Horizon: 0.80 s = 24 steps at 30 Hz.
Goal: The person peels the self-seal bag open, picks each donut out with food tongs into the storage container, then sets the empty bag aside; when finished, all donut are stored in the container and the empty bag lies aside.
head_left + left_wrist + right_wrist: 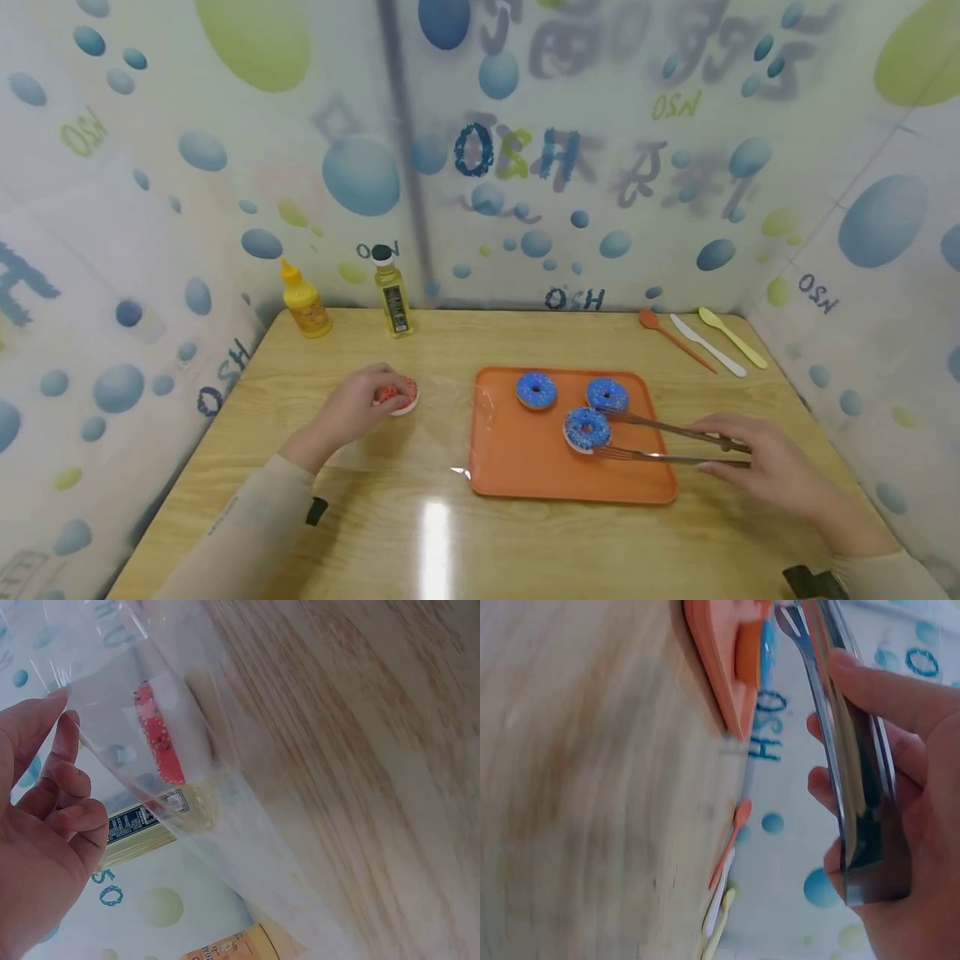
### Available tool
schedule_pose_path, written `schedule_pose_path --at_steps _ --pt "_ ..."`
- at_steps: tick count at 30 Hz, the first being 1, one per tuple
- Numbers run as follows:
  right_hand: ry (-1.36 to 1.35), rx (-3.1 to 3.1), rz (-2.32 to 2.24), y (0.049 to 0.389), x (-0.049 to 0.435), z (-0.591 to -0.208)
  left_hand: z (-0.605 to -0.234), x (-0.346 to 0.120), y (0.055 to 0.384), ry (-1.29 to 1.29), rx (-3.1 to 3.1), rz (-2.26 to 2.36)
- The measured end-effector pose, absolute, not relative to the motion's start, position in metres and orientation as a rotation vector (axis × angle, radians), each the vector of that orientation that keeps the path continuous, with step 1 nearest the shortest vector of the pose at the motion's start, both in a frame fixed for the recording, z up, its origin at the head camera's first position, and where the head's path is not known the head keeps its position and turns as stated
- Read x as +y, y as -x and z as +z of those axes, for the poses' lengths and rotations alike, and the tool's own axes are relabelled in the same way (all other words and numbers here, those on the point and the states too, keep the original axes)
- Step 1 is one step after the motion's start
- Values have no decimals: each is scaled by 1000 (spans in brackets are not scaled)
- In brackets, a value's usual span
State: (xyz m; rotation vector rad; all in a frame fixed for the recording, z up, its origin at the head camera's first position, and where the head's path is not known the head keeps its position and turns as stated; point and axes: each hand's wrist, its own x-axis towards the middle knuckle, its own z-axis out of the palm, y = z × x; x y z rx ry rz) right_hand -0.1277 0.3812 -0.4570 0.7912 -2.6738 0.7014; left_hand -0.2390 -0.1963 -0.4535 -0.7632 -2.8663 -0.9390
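My left hand (pixel 348 410) pinches the edge of a clear plastic bag (pixel 244 825) between thumb and index finger. In the left wrist view a donut with red icing and sprinkles (pixel 159 735) shows through the film. My right hand (pixel 780 467) grips metal tongs (pixel 855 750) with fork-like tips. The tips reach over the orange tray (pixel 517 467), to the right side of the front blue-iced donut (pixel 587 430); whether they clamp it cannot be told. Two more blue donuts, a left one (pixel 536 390) and a right one (pixel 607 394), are on the tray.
At the back left of the wooden table (pixel 375 542) stand a yellow squeeze bottle (pixel 306 304) and an oil-coloured bottle (pixel 393 300). An orange spoon (pixel 675 339), a white knife (pixel 707 344) and a yellow-green spoon (pixel 732 337) lie at the back right. Patterned walls enclose the table.
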Motion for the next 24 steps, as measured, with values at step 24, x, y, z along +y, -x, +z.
schedule_pose_path --at_steps 24 --pt "-785 -2772 709 122 421 -462 -455 -195 242 756 -2878 -918"
